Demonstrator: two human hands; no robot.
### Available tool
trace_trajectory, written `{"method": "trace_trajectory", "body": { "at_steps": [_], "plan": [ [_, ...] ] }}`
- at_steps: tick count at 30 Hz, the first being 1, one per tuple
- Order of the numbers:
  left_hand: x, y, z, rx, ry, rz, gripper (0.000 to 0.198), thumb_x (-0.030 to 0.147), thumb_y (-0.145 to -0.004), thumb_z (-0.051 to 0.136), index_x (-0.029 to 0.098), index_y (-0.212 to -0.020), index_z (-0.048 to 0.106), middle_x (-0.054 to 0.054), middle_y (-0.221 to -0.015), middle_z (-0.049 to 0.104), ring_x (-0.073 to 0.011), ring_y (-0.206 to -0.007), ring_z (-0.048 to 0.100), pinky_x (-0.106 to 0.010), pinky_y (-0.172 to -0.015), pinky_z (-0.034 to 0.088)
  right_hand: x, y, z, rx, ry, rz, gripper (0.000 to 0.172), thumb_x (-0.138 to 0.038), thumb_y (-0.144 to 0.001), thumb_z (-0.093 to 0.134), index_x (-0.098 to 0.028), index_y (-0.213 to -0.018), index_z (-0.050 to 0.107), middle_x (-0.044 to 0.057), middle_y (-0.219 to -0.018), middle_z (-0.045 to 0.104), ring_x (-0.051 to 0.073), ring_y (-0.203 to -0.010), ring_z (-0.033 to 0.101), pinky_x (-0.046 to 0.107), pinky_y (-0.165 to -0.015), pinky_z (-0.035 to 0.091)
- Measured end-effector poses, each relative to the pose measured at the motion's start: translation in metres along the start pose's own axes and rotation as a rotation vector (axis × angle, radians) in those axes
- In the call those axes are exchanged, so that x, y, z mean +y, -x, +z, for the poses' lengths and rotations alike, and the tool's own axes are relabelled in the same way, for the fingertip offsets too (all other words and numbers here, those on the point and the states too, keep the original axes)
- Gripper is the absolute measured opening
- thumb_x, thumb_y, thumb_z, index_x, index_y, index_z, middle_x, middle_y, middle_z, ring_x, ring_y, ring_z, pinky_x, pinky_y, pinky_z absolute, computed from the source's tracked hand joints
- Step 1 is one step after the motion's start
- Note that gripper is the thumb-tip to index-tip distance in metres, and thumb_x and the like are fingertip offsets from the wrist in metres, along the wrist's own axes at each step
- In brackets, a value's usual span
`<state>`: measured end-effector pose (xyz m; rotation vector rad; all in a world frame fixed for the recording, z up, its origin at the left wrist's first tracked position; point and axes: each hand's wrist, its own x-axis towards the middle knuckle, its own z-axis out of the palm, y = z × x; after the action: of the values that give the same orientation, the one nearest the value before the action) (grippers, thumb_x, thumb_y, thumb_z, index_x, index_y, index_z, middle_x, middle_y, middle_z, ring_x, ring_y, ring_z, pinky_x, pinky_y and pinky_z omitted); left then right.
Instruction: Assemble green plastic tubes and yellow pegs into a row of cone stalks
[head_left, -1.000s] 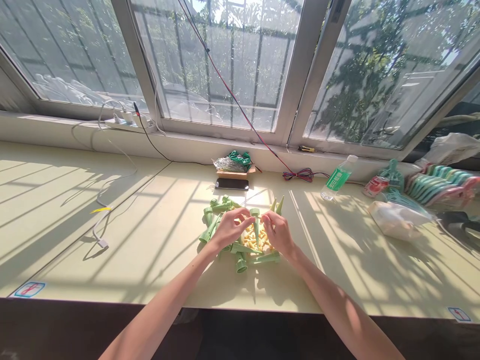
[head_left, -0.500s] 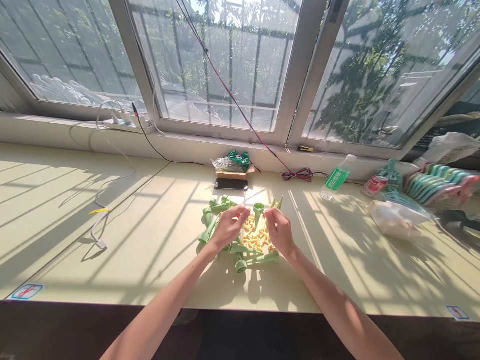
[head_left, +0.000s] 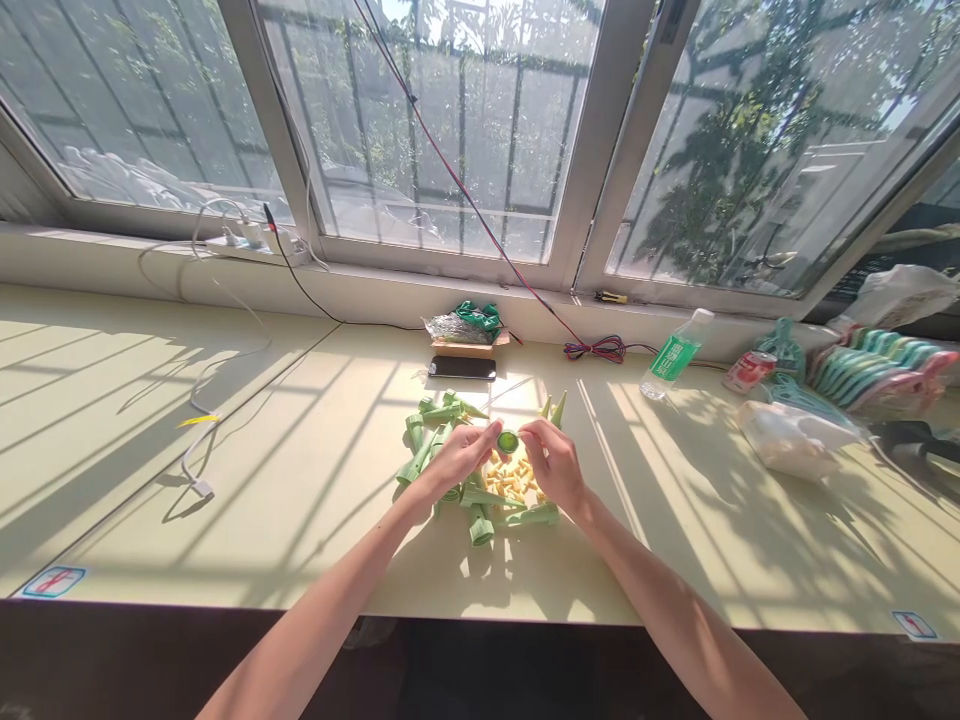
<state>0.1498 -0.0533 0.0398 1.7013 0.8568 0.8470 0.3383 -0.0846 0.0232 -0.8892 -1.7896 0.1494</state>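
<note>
A green plastic cone-shaped spike (head_left: 508, 441) is in my left hand (head_left: 463, 452), its round open mouth turned up toward me. The fingers of that hand close on its left side. Just right of the mouth, my right hand (head_left: 556, 462) has thumb and fingertips pinched together; whatever lies between them is too small to make out. Small yellow pegs (head_left: 510, 486) lie scattered on the table below both hands. More green spikes (head_left: 481, 524) are heaped to the left and in front of the pegs, partly hidden by my left hand.
Behind the heap lie a phone (head_left: 462, 369) and a small box (head_left: 469, 345). A bottle (head_left: 671, 355), a red can (head_left: 750, 372), a plastic bag (head_left: 795, 440) and hangers (head_left: 870, 370) stand to the right. A white cable (head_left: 199, 470) crosses the left side.
The spike that stood between my hands is now held in the left, its mouth tipped toward me. My right hand has moved slightly left, close to the mouth.
</note>
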Motion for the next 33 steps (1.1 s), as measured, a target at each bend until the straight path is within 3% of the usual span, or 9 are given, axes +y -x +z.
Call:
{"method": "trace_trajectory", "body": {
  "at_steps": [4,7,10,16,19,23,27,30,33],
  "plan": [
    [0.007,0.004,0.001,0.021,-0.074,0.103,0.047,0.063,-0.087,0.061,0.017,-0.082,0.07,-0.002,-0.071,0.061,-0.0127,-0.058,0.052,-0.025,-0.051,0.044,0.003,0.0,0.001,0.012,0.002,0.03,0.03,-0.026,-0.104,0.04,-0.02,-0.077,0.05,-0.001,-0.067,0.049,0.013,-0.059,0.045,0.025,-0.057,0.038],
    [0.008,0.005,0.002,0.065,-0.145,0.188,0.041,0.056,-0.083,0.069,0.019,-0.099,0.071,-0.005,-0.095,0.064,-0.0136,-0.069,0.056,-0.025,-0.057,0.049,0.006,0.001,0.003,0.013,0.007,0.049,0.036,-0.028,-0.105,0.039,-0.022,-0.069,0.041,-0.004,-0.061,0.041,0.011,-0.054,0.038,0.025,-0.053,0.033],
    [0.004,0.005,0.002,0.073,-0.187,0.247,0.035,0.05,-0.086,0.069,0.019,-0.101,0.071,-0.005,-0.093,0.06,-0.0121,-0.068,0.054,-0.024,-0.055,0.047,0.007,0.001,0.005,0.007,0.025,0.072,0.042,-0.032,-0.105,0.038,-0.023,-0.065,0.032,-0.005,-0.059,0.034,0.011,-0.052,0.032,0.026,-0.051,0.03],
    [-0.001,0.004,0.002,0.118,-0.298,0.319,0.023,0.043,-0.091,0.064,0.022,-0.099,0.07,-0.004,-0.097,0.063,-0.0126,-0.071,0.057,-0.024,-0.06,0.049,0.006,0.001,0.005,0.006,0.025,0.095,0.042,-0.034,-0.105,0.038,-0.023,-0.065,0.031,-0.005,-0.058,0.034,0.011,-0.051,0.031,0.026,-0.049,0.029],
    [-0.002,0.003,0.004,0.166,-0.355,0.34,0.02,0.041,-0.092,0.064,0.023,-0.098,0.07,-0.004,-0.101,0.063,-0.0114,-0.068,0.055,-0.024,-0.06,0.048,0.006,0.001,0.006,0.016,0.031,0.106,0.042,-0.034,-0.105,0.038,-0.023,-0.065,0.034,-0.005,-0.057,0.034,0.011,-0.05,0.031,0.025,-0.049,0.029],
    [0.001,0.002,0.005,0.195,-0.282,0.276,0.031,0.049,-0.093,0.06,0.022,-0.107,0.068,-0.006,-0.103,0.064,-0.0131,-0.07,0.057,-0.024,-0.057,0.049,0.006,0.0,0.005,0.075,0.056,0.127,0.039,-0.036,-0.105,0.04,-0.022,-0.069,0.044,-0.003,-0.061,0.043,0.012,-0.054,0.039,0.025,-0.054,0.035],
    [0.004,0.0,0.002,0.258,-0.178,0.181,0.044,0.058,-0.094,0.053,0.018,-0.09,0.07,-0.006,-0.09,0.069,-0.0175,-0.075,0.061,-0.025,-0.06,0.048,0.005,-0.001,0.0,0.109,0.061,0.134,0.034,-0.033,-0.105,0.04,-0.021,-0.076,0.051,0.0,-0.069,0.052,0.013,-0.063,0.048,0.026,-0.061,0.041],
    [0.006,0.0,0.001,0.177,-0.156,0.115,0.063,0.064,-0.097,0.041,0.016,-0.068,0.068,-0.005,-0.067,0.064,-0.0161,-0.063,0.057,-0.026,-0.058,0.044,0.005,-0.001,0.0,0.071,0.028,0.055,0.031,-0.029,-0.105,0.039,-0.02,-0.079,0.053,0.002,-0.073,0.055,0.015,-0.067,0.052,0.027,-0.064,0.042],
    [0.008,0.001,0.002,0.097,-0.176,0.082,0.071,0.071,-0.095,0.037,0.017,-0.058,0.064,-0.001,-0.053,0.052,-0.0132,-0.051,0.046,-0.026,-0.054,0.038,0.003,-0.002,0.001,0.013,0.006,-0.007,0.031,-0.029,-0.105,0.038,-0.021,-0.079,0.053,0.003,-0.073,0.055,0.016,-0.066,0.05,0.029,-0.062,0.042]
  ]
}}
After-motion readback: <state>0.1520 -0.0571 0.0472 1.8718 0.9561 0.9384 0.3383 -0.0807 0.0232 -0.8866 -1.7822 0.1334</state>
